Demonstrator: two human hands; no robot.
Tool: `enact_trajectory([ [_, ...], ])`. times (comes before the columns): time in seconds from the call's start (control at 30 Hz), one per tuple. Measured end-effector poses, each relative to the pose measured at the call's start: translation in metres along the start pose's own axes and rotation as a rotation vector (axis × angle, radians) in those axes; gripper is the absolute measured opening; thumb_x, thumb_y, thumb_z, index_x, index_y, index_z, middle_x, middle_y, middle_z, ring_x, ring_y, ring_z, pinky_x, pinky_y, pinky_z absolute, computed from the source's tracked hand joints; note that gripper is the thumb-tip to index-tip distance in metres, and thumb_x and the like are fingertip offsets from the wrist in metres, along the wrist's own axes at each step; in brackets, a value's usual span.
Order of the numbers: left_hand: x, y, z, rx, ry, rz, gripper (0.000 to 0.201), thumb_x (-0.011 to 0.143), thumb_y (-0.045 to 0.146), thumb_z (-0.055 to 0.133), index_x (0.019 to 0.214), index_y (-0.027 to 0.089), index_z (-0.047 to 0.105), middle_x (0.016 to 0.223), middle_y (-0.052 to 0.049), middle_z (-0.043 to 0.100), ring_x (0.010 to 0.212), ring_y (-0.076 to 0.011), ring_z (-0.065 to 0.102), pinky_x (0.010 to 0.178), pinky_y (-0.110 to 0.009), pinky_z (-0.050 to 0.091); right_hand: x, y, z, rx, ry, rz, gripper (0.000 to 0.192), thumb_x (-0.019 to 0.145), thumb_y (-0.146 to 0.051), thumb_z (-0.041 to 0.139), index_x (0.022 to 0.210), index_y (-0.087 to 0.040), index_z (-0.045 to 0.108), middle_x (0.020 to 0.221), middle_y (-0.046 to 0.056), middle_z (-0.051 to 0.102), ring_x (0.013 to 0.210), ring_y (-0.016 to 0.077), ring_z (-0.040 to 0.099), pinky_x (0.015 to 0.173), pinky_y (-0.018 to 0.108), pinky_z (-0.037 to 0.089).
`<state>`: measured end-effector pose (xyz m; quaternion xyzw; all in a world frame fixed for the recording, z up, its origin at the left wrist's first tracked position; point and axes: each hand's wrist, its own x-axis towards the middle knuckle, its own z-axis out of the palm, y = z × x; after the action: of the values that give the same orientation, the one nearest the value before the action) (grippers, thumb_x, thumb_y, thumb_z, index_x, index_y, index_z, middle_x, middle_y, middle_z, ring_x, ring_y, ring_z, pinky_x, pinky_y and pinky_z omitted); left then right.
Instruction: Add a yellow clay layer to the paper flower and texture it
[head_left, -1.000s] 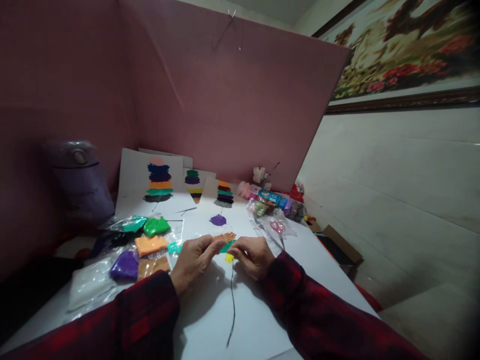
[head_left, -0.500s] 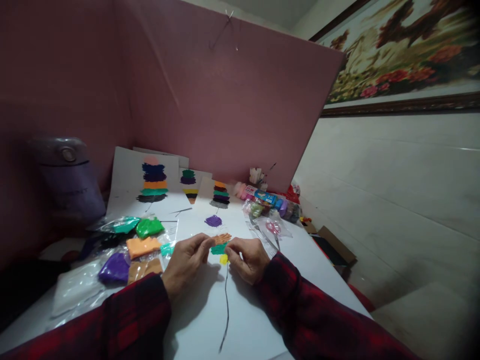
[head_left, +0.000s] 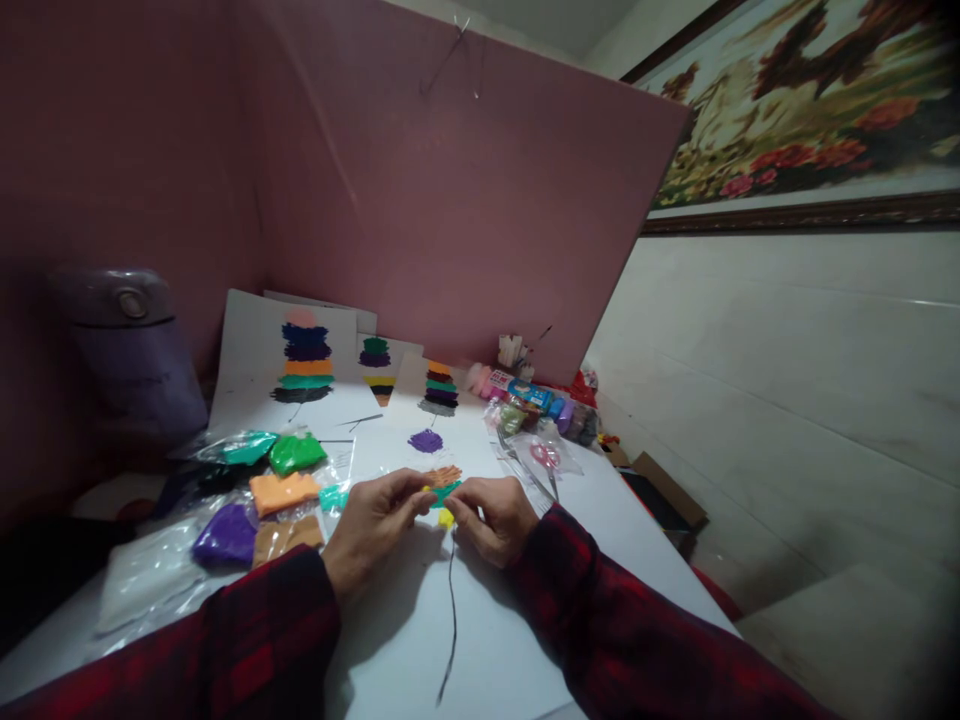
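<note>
Both hands, left (head_left: pixel 373 520) and right (head_left: pixel 489 516), edged closer, each grip pinching yellow clay (head_left: pixel 445 517).

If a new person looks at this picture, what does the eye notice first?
First, the two hands, left hand and right hand, meeting over a yellow clay bit on the white sheet at centre. Next, the bright clay bags lying left of the hands, and the big pink board standing behind.

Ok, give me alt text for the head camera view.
Two hands in red plaid sleeves, left hand and right hand, pinch a bit of yellow clay on a white sheet with a black line. Bagged clay lies left.
</note>
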<state>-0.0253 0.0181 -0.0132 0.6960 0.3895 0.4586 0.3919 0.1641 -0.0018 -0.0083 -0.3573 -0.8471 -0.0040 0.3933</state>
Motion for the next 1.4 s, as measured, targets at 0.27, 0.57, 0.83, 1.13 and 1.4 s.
enact_trajectory([
  [0.27,0.001,0.001,-0.001,0.006,0.003,0.033,0.015,0.07,0.031,0.067,0.077,0.018,0.065,0.07,0.001,0.063,0.063,-0.0148,0.054,0.06,-0.027,0.044,-0.001,0.004,0.002,0.022,0.02,-0.021,0.031,0.097,-0.029,0.046,0.073,-0.017,0.063,0.058,0.002,0.062,0.048,0.0116,0.05,0.05,0.024,0.039],
  [0.57,0.001,0.002,-0.003,0.065,0.0,0.046,0.021,0.082,0.039,0.058,0.079,0.019,0.063,0.067,0.002,0.06,0.061,-0.0143,0.051,0.058,-0.026,0.041,-0.001,0.003,0.002,0.027,0.038,-0.025,0.028,0.094,-0.026,0.048,0.072,-0.017,0.064,0.058,0.001,0.063,0.048,0.0115,0.051,0.05,0.023,0.04],
  [0.83,0.002,-0.003,-0.003,0.06,0.018,0.028,0.024,0.082,0.041,0.057,0.088,0.019,0.064,0.075,-0.002,0.065,0.071,-0.0185,0.059,0.064,-0.028,0.045,0.003,-0.004,-0.001,0.002,0.163,0.036,0.024,0.092,-0.026,0.049,0.075,-0.018,0.065,0.06,0.002,0.065,0.052,0.0129,0.057,0.052,0.024,0.044],
  [1.13,0.001,0.006,-0.003,0.077,-0.018,-0.054,0.038,0.089,0.051,0.049,0.068,0.02,0.054,0.06,0.002,0.052,0.058,-0.0157,0.048,0.057,-0.027,0.038,0.008,0.072,-0.084,-0.154,0.449,0.613,0.033,0.098,-0.036,0.039,0.101,-0.015,0.064,0.087,0.008,0.072,0.071,0.0182,0.067,0.058,0.027,0.053],
  [1.4,0.001,0.006,-0.002,0.066,-0.069,-0.12,0.049,0.091,0.058,0.04,0.062,0.02,0.051,0.058,0.0,0.051,0.056,-0.0163,0.046,0.056,-0.028,0.036,-0.001,0.158,-0.121,-0.264,0.096,1.012,0.028,0.095,-0.03,0.058,0.12,-0.018,0.059,0.122,0.009,0.061,0.1,0.0213,0.063,0.085,0.041,0.055],
])
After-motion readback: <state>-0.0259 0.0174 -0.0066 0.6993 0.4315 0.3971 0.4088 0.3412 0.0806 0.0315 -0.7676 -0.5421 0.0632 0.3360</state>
